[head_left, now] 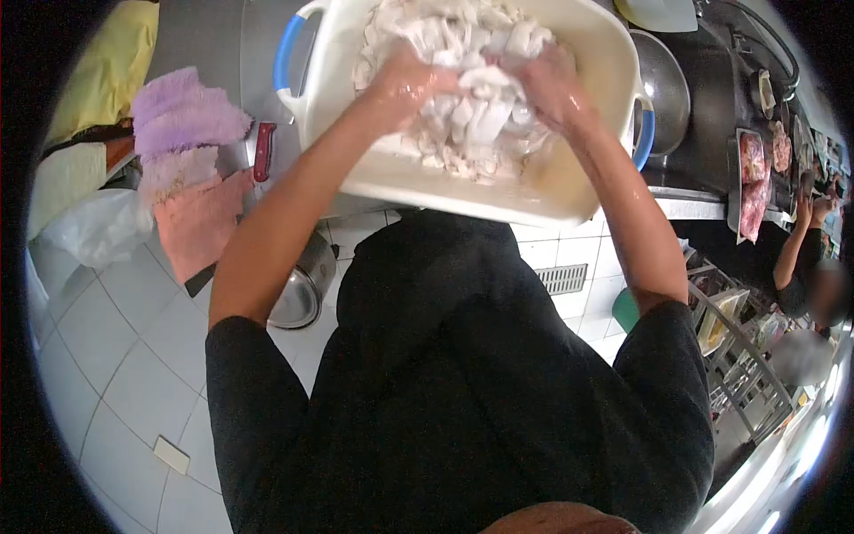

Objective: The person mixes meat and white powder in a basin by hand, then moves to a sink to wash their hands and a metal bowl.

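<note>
- White plastic tub [569, 191] with blue handles sits at the near edge of the steel worktop [209, 40], pulled right up against the body I'm watching through, so both arms can drop straight down into it
- Left hand [405, 84] is sunk into the heap of pale wet strips [463, 53] (looks like cut squid or some similar meat, can't say for sure); its grip is curled closed around a bunch of them, fingers mostly buried
- Right hand [551, 84] is doing the same from the other side, grip closed on a clump of strips, knuckles up; both hands nearly meet in the middle, which reads to me like squeezing or rubbing the stuff between them
- Both forearms are shiny and wet, so there's liquid in that tub
- Red-handled knife [264, 151] lies on the worktop just left of the tub, out of the way but within reach
- Purple and pink towels [182, 142] are draped over the worktop edge further left, handy for wiping, I'd guess
- Steel bowl [663, 89] sits just right of the tub, partly hidden behind it
- Trays of pink raw meat [754, 182] are well off to the right, where another person's arm [794, 240] is busy
- Metal pot [302, 289] sits down on the white tiled floor [116, 356] below the worktop
</note>
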The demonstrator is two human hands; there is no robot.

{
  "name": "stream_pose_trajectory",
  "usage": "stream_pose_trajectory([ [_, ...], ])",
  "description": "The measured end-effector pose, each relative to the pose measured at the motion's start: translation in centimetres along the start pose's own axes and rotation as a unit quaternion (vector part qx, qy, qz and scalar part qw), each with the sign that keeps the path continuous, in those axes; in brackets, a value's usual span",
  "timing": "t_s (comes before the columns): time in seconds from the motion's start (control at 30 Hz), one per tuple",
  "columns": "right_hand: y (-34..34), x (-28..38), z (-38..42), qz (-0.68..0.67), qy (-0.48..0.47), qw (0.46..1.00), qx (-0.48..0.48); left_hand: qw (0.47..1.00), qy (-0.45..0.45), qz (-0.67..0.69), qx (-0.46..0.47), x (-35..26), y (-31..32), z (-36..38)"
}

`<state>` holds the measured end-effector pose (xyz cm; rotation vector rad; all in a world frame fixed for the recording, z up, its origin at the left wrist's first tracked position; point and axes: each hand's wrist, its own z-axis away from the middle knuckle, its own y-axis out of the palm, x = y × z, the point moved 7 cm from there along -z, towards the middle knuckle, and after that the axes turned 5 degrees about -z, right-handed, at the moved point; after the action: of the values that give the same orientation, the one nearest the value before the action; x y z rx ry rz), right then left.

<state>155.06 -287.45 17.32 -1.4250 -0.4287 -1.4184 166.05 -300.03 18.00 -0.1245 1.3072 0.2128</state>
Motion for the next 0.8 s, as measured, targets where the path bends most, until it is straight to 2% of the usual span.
stream_pose_trajectory([
  [0.03, -1.0, 1.9, -0.3, 0.003, 0.017, 0.998, -0.065, 0.999, -0.013, 0.046, -0.020, -0.3, -0.7, -0.4],
  [0.1, -2.8, 6.0, 0.2, 0.011, 0.035, 0.977, -0.208, 0.993, -0.117, 0.035, 0.000, -1.0, -2.0, -0.4],
  [0.13, -3.7, 7.1, 1.1, 0.020, 0.036, 0.957, -0.286, 0.992, -0.128, -0.013, 0.002, -1.3, -2.7, 0.0],
  [0.17, -3.7, 6.5, 1.2, 0.012, 0.053, 0.957, -0.284, 0.988, -0.140, -0.060, 0.006, -1.6, -3.4, 0.4],
  [0.23, -4.7, 3.7, 1.2, -0.006, 0.086, 0.956, -0.280, 0.969, -0.075, -0.236, -0.006, -2.7, -5.2, 1.1],
  [0.27, -4.9, 2.3, 1.5, -0.016, 0.101, 0.955, -0.277, 0.953, -0.138, -0.270, 0.010, -0.2, -6.3, 1.2],
  [0.33, -4.1, -2.0, 3.8, -0.122, 0.151, 0.945, -0.263, 0.930, -0.210, -0.290, 0.083, 2.5, -6.0, 3.1],
  [0.4, -0.6, -6.6, 7.8, -0.329, 0.172, 0.927, -0.057, 0.914, -0.251, -0.282, 0.148, 5.6, -5.2, 4.5],
  [0.43, 1.3, -8.1, 9.5, -0.231, 0.167, 0.959, 0.004, 0.911, -0.256, -0.269, 0.182, 7.6, -4.3, 4.9],
  [0.47, 2.6, -9.9, 10.1, -0.223, 0.197, 0.955, 0.018, 0.906, -0.260, -0.256, 0.216, 8.5, -3.4, 5.0],
  [0.5, 3.9, -11.8, 10.7, -0.214, 0.227, 0.950, 0.032, 0.892, -0.289, -0.275, 0.212, 8.4, -2.7, 4.9],
  [0.57, 8.2, -14.3, 10.3, -0.377, 0.356, 0.855, -0.032, 0.860, -0.348, -0.313, 0.205, 7.7, -0.3, 5.1],
  [0.67, 9.9, -5.4, 9.3, -0.471, 0.431, 0.759, -0.131, 0.895, -0.325, -0.259, 0.160, 10.7, 2.1, 4.4],
  [0.77, 11.2, -3.4, 7.0, -0.561, 0.368, 0.729, -0.132, 0.941, -0.309, -0.100, 0.092, 9.9, 3.1, 4.0],
  [0.8, 11.7, -2.6, 6.2, -0.609, 0.346, 0.710, -0.073, 0.948, -0.303, -0.076, 0.062, 9.4, 3.0, 4.0],
])
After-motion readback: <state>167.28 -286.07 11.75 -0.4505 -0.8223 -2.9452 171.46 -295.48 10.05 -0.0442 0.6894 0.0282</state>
